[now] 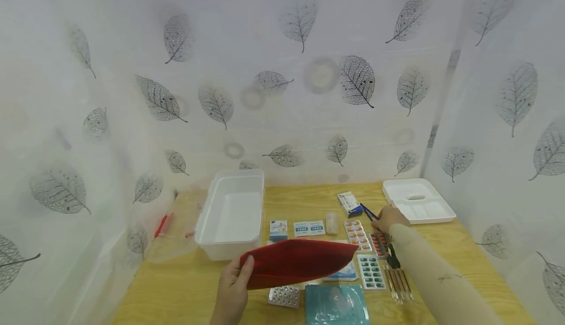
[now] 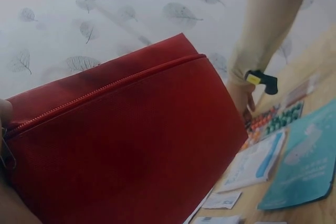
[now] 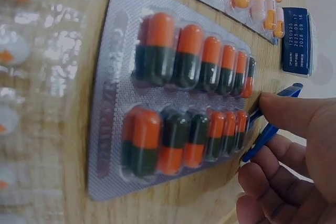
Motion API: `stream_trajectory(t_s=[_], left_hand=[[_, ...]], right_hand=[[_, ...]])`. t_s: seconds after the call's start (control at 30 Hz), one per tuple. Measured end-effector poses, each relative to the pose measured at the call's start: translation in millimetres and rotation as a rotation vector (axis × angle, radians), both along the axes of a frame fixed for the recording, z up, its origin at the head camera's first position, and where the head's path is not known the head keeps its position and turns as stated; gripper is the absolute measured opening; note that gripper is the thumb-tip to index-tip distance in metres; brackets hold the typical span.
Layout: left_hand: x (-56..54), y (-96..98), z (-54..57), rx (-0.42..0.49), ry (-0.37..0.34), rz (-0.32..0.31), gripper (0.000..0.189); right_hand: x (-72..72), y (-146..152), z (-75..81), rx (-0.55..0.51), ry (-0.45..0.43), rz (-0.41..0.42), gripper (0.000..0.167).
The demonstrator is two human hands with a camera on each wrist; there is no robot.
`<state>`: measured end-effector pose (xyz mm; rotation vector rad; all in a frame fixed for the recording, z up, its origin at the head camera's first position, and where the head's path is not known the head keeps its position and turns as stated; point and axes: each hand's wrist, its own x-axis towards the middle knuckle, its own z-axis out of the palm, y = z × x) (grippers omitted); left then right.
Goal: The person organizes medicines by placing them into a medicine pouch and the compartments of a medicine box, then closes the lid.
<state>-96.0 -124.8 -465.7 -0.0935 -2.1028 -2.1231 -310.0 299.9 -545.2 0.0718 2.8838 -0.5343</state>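
My left hand (image 1: pixel 232 283) grips one end of a red zip pouch (image 1: pixel 300 263), thumb on top, holding it above the table. In the left wrist view the zip runs along the pouch's upper part, with the metal zip pull (image 2: pixel 7 158) beside the fingers. Over at the right, my right hand (image 1: pixel 388 218) pinches a pair of blue tweezers (image 3: pixel 261 142) between thumb and fingers, close to the tabletop. Just beside those fingers lies a blister pack of orange-and-dark-green capsules (image 3: pixel 173 93). A pack of orange-and-pink capsules (image 1: pixel 357 236) and a small white-and-blue box (image 1: pixel 349 204) are nearby.
An open white bin (image 1: pixel 231 239) stands left, beside a clear plastic bag with red parts (image 1: pixel 174 227). A white compartment tray (image 1: pixel 419 212) sits back right. Green capsules (image 1: pixel 371 272), swabs (image 1: pixel 398 286), a teal packet (image 1: pixel 336 305) and a gauze roll (image 1: pixel 331 223) lie around the pouch.
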Motion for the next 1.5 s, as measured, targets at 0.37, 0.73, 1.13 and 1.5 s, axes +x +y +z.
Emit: stream_trajectory(t_s=[0.37, 0.73, 1.13, 1.5], left_hand=[[1.2, 1.6, -3.8, 0.015, 0.024, -0.013, 0.031], [2.9, 2.1, -3.8, 0.001, 0.003, -0.004, 0.033], [2.7, 1.4, -3.9, -0.004, -0.003, 0.008, 0.033], [0.9, 2.1, -2.1, 0.004, 0.005, -0.01, 0.032]], right_hand=[[0.2, 3.6, -3.8, -0.027, 0.051, -0.026, 0.027], [4.2, -1.8, 3.0, 0.0, 0.014, 0.001, 0.026], [9.5, 0.7, 6.0, -0.063, 0.111, -0.026, 0.039], [26.9, -2.8, 38.8, -0.475, 0.226, -0.069, 0.041]])
